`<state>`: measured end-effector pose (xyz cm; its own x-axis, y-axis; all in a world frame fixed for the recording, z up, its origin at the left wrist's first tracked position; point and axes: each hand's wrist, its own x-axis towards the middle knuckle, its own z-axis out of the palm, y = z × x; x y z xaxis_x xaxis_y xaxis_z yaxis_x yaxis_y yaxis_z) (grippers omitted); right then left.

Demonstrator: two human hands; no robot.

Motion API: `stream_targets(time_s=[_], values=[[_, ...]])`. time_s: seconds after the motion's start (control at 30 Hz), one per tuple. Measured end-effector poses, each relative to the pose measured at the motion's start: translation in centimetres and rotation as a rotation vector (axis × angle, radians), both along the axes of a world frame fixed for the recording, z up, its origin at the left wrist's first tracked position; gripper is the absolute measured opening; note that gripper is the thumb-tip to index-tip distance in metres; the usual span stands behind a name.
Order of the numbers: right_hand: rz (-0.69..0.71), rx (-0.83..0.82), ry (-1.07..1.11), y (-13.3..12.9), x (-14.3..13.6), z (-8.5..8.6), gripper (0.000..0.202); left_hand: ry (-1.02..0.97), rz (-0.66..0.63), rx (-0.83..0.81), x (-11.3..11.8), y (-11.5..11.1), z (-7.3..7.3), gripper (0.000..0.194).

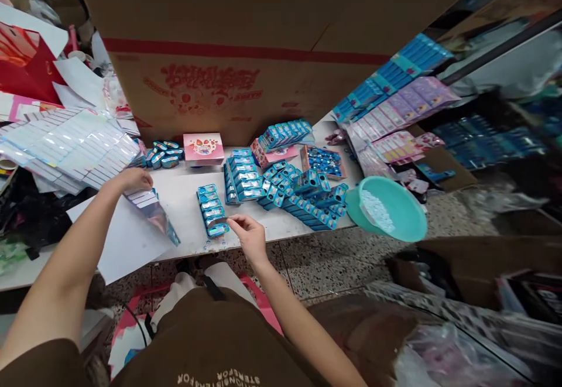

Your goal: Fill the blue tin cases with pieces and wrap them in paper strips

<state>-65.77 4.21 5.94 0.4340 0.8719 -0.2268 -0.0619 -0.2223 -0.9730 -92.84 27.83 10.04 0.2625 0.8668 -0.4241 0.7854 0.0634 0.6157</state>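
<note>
My right hand [249, 236] pinches one end of a thin, dark, shiny strip [217, 221]. The strip lies over the near end of a short row of small blue boxes [209, 206] on the white table. On the left, my left hand [137, 181] has its fingers curled at the top of a stack of shiny, silvery strips [151, 211]. What its fingertips hold, if anything, is hidden. A white sheet of paper [118, 240] lies under that stack, partly over the table's front edge.
More blue boxes [243, 176] stand in rows to the right. Small blue packs [162, 154] lie beside a pink box [203, 148]. A turquoise basin [404, 211] with white pieces sits at the table's right end. A large carton [246, 82] walls off the back. Shiny sheets [74, 147] pile up left.
</note>
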Motion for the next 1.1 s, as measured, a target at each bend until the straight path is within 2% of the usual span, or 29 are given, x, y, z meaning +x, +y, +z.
stream_targets(time_s=[0.1,0.2,0.23,0.3,0.37,0.43,0.5,0.57,0.63,0.73,0.83,0.97,1.1], values=[[-0.072,-0.081,0.025,1.1,1.4,-2.5,0.027,0.01,0.033,0.031,-0.3,1.2,-1.1,0.026],[-0.128,-0.143,0.107,2.6,2.2,-5.0,0.029,-0.009,0.053,0.283,0.6,-0.5,-0.6,0.011],[-0.137,-0.155,0.139,3.1,2.3,-5.7,0.03,-0.027,0.046,0.38,1.5,-1.9,-0.2,0.01],[-0.14,-0.171,0.188,4.3,2.5,-7.0,0.032,-0.073,0.003,0.459,4.4,-5.7,0.1,0.02],[-0.13,-0.181,0.211,5.5,2.5,-8.0,0.033,-0.157,-0.031,0.444,8.0,-10.1,-0.5,0.028],[-0.109,-0.182,0.221,6.5,2.5,-8.8,0.033,-0.268,-0.008,0.301,11.4,-13.7,-2.4,0.028],[-0.083,-0.183,0.229,7.4,2.4,-9.3,0.032,-0.358,0.139,0.149,13.8,-15.6,-5.5,0.034],[-0.068,-0.193,0.247,8.0,2.3,-9.7,0.031,-0.399,0.389,0.024,15.0,-15.7,-8.9,0.044],[-0.063,-0.211,0.273,8.5,2.2,-10.2,0.031,-0.436,0.628,-0.108,15.6,-14.6,-12.0,0.048],[-0.051,-0.235,0.285,9.2,2.0,-10.9,0.031,-0.573,0.816,-0.271,15.8,-12.8,-15.1,0.042],[-0.033,-0.253,0.262,9.8,1.8,-11.8,0.031,-0.684,0.881,-0.299,16.0,-11.9,-16.6,0.031],[-0.029,-0.235,0.193,10.4,1.8,-13.3,0.03,-0.715,0.921,-0.253,16.0,-11.5,-17.9,0.025],[-0.046,-0.209,-0.054,11.0,2.0,-15.4,0.029,-0.746,0.932,-0.198,16.0,-11.1,-19.2,0.025]])
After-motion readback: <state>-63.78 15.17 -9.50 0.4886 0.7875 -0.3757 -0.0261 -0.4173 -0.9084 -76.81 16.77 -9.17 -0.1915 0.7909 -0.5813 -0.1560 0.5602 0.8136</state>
